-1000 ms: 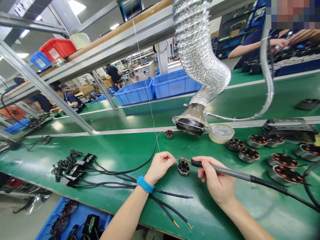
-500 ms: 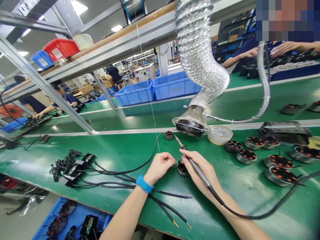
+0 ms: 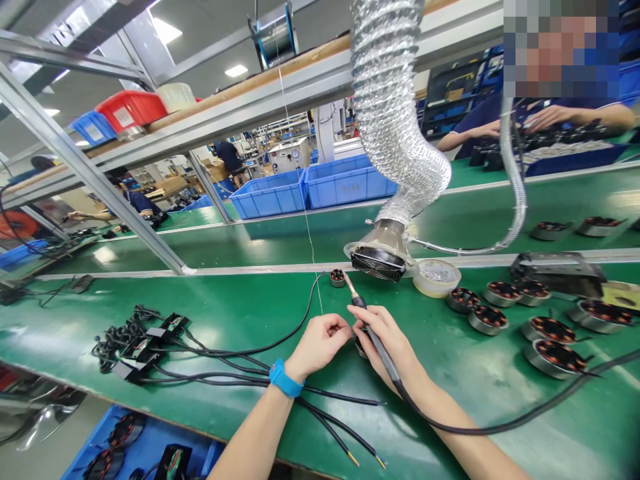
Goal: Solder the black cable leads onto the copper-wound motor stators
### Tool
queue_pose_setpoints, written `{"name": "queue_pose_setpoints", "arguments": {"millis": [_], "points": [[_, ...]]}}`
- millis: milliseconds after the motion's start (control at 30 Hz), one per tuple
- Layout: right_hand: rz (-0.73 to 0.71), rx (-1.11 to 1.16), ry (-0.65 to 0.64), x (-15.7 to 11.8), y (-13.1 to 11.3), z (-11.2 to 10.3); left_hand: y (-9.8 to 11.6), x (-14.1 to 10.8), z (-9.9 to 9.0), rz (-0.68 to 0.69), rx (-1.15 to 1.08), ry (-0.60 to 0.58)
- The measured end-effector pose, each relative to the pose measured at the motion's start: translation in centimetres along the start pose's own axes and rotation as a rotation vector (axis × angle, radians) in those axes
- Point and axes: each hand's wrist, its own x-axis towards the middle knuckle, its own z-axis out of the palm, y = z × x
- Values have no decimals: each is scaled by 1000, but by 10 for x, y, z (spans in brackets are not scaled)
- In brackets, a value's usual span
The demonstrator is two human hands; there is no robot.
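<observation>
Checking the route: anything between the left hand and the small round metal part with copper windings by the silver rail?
Nothing visible directly between the left hand and that part. The thin silver wire hangs just left of the line; the black-and-gray soldering iron has its tip close on the part's right.

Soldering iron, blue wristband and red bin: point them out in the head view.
Soldering iron [image 3: 387, 362]: head view, on the grey handle.
Blue wristband [image 3: 286, 379]: head view, on the middle of the band.
Red bin [image 3: 147, 107]: head view, on the side wall.
</observation>
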Motion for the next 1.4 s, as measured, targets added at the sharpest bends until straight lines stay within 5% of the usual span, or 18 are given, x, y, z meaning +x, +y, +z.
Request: {"name": "queue_pose_setpoints", "arguments": {"millis": [333, 667, 1067, 1400], "points": [[17, 3, -9, -6, -1, -1, -2, 4, 5, -95, -97, 51], [311, 53, 359, -17, -13, -32, -9, 4, 5, -130, -97, 70], [170, 33, 300, -13, -22, -29, -6, 3, 8, -113, -32, 70], [197, 51, 305, -15, -19, -27, -6, 4, 8, -115, -43, 72]]}}
